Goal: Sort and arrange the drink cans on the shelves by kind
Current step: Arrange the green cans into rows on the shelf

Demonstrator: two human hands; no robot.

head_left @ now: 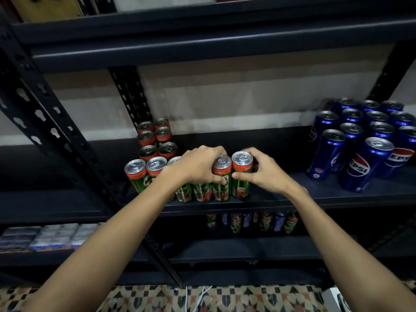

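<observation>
Here, far left of the frame, a lower shelf holds flat packs (42, 236), blurred, contents not readable.

Centre left: green-and-orange Milo cans (144, 152) stand upright on the middle shelf (292, 199), two columns running back toward the wall and a front row along the shelf edge. All upright, tops showing, touching or just beside each other. Packed tight, probably to keep one kind in one block.

Centre: left hand (198, 165) reaches over the front row, fingers curled over the top and thumb on the face of the second can from the right (221, 176). Right hand (263, 172) curls round the end can (242, 174), fingers behind it, thumb pressing its front. The two gripped cans stand side by side, nearly touching. Judgement: the hands are squaring the end of the row, closing it up and lining it with the edge.

Right of frame: blue Pepsi cans (369, 140) grouped upright on the same shelf, well apart from the Milo block, bare shelf between. The two kinds look already separated here.

Below centre: the shelf beneath (247, 246) carries a mixed row (254, 221), green and blue cans alternating, dim. These likely remain to be sorted.

Bottom edge: patterned floor (157, 298), a white cord (198, 298) lying on it.
</observation>
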